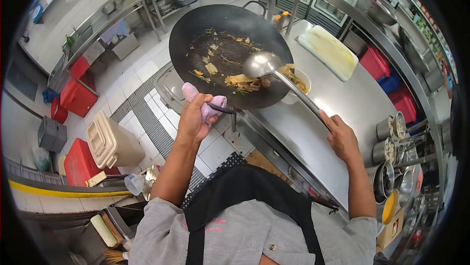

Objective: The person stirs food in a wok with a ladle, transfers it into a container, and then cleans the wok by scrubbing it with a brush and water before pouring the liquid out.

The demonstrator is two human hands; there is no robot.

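My left hand (pixel 194 117) is wrapped around the near handle of a large black wok (pixel 196 35), with a folded pink cloth (pixel 190 92) between palm and metal. The wok is raised and tilted toward the right. Cooked food (pixel 245 84), which looks like noodles with vegetable bits, lies heaped at its lower edge, with scraps scattered higher up. In my right hand (pixel 340 138) is the long handle of a metal ladle (pixel 261 63), its bowl over the food. Right beside the wok's rim, a white bowl (pixel 307 75) holds similar food, partly hidden by the ladle and wok.
A steel counter (pixel 313 123) runs along the right, bearing a white cutting board (pixel 328 52) and bottles (pixel 280 19). Metal pots (pixel 387 127) stand farther right. On the left floor are a beige bin (pixel 112 142) and red containers (pixel 78 96). A floor drain grate (pixel 132 106) crosses the tiles.
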